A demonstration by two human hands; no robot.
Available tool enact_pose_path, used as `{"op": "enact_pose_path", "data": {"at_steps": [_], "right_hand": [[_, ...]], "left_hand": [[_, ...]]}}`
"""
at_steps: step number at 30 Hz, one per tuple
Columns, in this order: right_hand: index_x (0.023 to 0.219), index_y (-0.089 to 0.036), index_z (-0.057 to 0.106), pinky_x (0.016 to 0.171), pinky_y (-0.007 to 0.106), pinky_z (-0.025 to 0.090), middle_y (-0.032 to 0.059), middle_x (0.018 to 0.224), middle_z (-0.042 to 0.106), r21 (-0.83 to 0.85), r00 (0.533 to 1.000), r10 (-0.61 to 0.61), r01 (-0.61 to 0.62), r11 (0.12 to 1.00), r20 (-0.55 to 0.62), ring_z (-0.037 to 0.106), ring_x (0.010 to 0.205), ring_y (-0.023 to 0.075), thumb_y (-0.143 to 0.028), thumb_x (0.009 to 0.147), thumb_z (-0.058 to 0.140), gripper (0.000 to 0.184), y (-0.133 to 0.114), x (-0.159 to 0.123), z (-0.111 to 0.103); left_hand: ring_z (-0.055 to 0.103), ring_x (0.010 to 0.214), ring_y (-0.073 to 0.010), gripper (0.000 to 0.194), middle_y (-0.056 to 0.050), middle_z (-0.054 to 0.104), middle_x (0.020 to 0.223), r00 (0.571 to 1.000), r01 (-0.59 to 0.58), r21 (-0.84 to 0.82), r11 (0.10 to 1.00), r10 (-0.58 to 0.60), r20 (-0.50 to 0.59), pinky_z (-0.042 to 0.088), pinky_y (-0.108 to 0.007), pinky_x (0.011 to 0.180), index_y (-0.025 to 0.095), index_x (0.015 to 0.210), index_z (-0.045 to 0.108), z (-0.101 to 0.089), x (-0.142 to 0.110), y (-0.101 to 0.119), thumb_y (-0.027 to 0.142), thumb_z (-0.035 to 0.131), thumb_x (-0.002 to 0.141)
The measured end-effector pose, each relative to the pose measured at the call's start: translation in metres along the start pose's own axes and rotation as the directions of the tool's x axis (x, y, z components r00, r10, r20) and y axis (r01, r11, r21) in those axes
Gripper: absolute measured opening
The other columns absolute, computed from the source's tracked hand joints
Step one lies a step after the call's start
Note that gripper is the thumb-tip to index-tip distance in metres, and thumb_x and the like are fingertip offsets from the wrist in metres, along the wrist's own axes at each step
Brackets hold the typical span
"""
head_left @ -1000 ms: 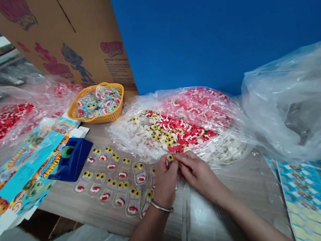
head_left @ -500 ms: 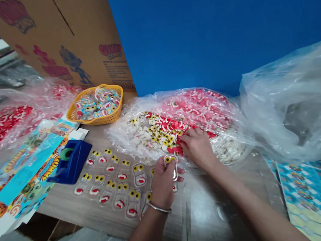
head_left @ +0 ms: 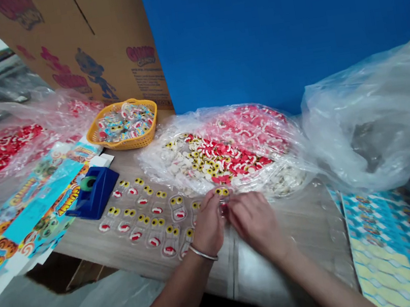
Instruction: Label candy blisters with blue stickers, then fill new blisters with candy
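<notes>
My left hand [head_left: 209, 227], with a bangle at its wrist, pinches a small clear plastic blister tray [head_left: 221, 192] upright above the table. Two yellow eye-shaped candies show in the tray's upper part. At its lower part, my right hand [head_left: 256, 223] has its fingers closed on a small red candy, mostly hidden by the fingers. To the left, several filled blister trays [head_left: 169, 250] lie in rows, with yellow eyes and red-and-white mouths. Behind my hands an open plastic bag [head_left: 152, 159] holds loose eye and mouth candies [head_left: 228, 152].
A yellow basket [head_left: 126, 143] of wrapped packs stands at the back left, near a cardboard box [head_left: 114, 13]. A blue tape dispenser [head_left: 97, 192] rests by printed card sheets [head_left: 23, 201]. A blue panel [head_left: 266, 26] rises behind; crumpled plastic [head_left: 366, 98] lies right.
My right hand has come away from the candy pile, toward me, to the tray in my left hand. My left hand still holds the tray. The view has shifted slightly.
</notes>
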State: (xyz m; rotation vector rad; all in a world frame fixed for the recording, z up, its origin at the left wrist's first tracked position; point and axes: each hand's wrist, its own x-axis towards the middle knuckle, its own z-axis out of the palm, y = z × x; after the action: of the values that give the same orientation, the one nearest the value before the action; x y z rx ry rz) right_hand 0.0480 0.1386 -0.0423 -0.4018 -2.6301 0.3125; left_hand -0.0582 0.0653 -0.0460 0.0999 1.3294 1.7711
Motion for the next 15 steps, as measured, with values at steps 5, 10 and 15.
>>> {"op": "enact_pose_path", "data": {"at_steps": [5, 10, 15], "right_hand": [[0.117, -0.017, 0.062, 0.096, 0.049, 0.04, 0.0131, 0.117, 0.067, -0.103, 0.99, -0.14, 0.139, 0.985, -0.003, 0.057, 0.111, 0.0275, -0.012, 0.094, 0.05, 0.026, -0.022, -0.051, 0.008], [0.117, -0.017, 0.062, 0.094, 0.048, 0.043, 0.0121, 0.114, 0.069, -0.06, 0.994, -0.095, 0.092, 0.994, -0.054, 0.059, 0.107, 0.0274, -0.013, 0.091, 0.056, 0.027, -0.039, -0.07, 0.001], [0.104, -0.02, 0.063, 0.081, 0.04, 0.046, 0.0089, 0.099, 0.07, 0.225, 0.979, 0.192, -0.171, 0.959, -0.075, 0.063, 0.091, 0.0226, -0.019, 0.092, 0.054, 0.015, -0.049, -0.078, -0.015]], "left_hand": [[0.07, 0.088, -0.0209, 0.024, -0.007, 0.069, 0.104, 0.99, 0.137, -0.157, 0.978, -0.13, 0.051, 0.052, -0.033, 0.082, 0.019, 0.097, 0.061, 0.0, -0.019, -0.004, 0.031, 0.064, 0.076], [0.07, 0.086, -0.0215, 0.021, -0.006, 0.07, 0.1, 0.984, 0.159, -0.08, 0.984, -0.151, 0.099, 0.053, -0.034, 0.078, 0.022, 0.096, 0.062, -0.005, -0.037, -0.012, 0.033, 0.061, 0.079], [0.068, 0.087, -0.021, 0.021, -0.007, 0.07, 0.101, 0.974, 0.211, -0.07, 0.975, -0.203, 0.104, 0.053, -0.031, 0.071, 0.021, 0.096, 0.062, -0.014, -0.059, -0.021, 0.033, 0.062, 0.079]]}}
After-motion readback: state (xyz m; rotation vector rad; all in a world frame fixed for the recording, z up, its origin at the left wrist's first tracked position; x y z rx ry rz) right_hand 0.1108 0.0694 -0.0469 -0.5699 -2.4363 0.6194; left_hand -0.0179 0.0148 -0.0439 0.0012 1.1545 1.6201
